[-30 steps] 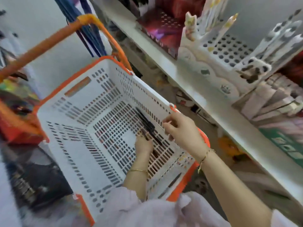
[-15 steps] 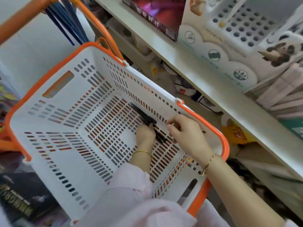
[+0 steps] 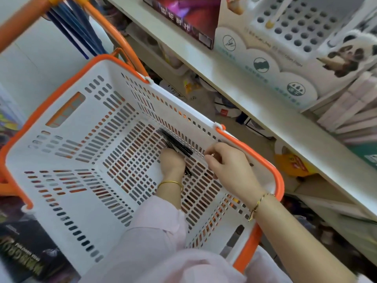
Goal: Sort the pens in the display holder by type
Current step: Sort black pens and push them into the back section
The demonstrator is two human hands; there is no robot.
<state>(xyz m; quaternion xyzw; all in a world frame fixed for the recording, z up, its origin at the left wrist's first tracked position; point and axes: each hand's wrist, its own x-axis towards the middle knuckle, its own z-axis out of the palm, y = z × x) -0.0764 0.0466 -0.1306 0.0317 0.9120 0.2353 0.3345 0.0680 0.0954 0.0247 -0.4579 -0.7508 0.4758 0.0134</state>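
A bunch of black pens (image 3: 177, 143) lies on the floor of a white slotted shopping basket with an orange rim (image 3: 67, 82), against its right wall. My left hand (image 3: 173, 162) is down inside the basket with its fingers curled round the near ends of those pens. My right hand (image 3: 226, 164) sits at the basket's right wall just right of the pens, fingers curled; what it pinches I cannot make out. A white pen display holder (image 3: 293, 25) with rows of round holes stands on the shelf at the upper right, one pale pen in it.
A white shelf edge (image 3: 255, 103) runs diagonally right of the basket. On it stand a dark red box (image 3: 189, 15) and stacked pale boxes (image 3: 350, 111). Orange basket handles (image 3: 110, 29) rise at the top left. Clutter lies under the shelf.
The view has dropped closer to the basket. My left hand stays on the black pens, and my right hand has sunk lower along the basket's right wall.
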